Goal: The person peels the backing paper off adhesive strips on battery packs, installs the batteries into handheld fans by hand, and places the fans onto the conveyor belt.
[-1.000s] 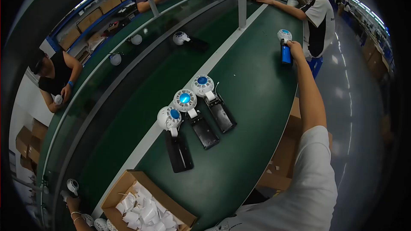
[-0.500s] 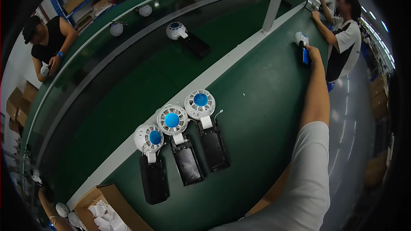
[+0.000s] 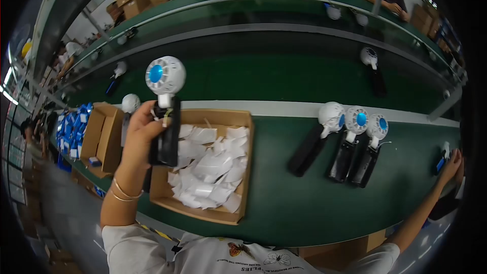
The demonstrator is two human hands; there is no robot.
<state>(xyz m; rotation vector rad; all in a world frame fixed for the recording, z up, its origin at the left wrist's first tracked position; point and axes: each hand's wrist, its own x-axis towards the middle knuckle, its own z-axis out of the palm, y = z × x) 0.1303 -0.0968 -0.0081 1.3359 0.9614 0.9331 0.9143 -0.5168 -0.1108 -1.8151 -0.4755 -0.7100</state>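
My left hand [image 3: 138, 134] is wrapped round the black handle of a handheld fan [image 3: 166, 76], held upright over a cardboard box of white pieces. Its round white head carries a blue disc, and its handle looks opened, with small parts showing. Far to the right, my right hand [image 3: 453, 166] grips another fan [image 3: 443, 158], white at the top with a blue part. Between them, three fans with black handles, a left one [image 3: 305, 157], a middle one [image 3: 342, 157] and a right one [image 3: 366, 165], lie on the green bench.
The cardboard box [image 3: 247, 172] holds torn-looking white pieces. Left of it are another carton [image 3: 104, 139], a white-headed fan [image 3: 130, 103] and a pile of blue parts [image 3: 72, 129]. A green conveyor [image 3: 264, 78] carries fans beyond the pale rail [image 3: 279, 113]. Co-workers sit across it.
My view has swung left. My left hand has come into view holding a fan, and the box of white pieces now shows fully. My right hand still holds its fan, now at the right edge.
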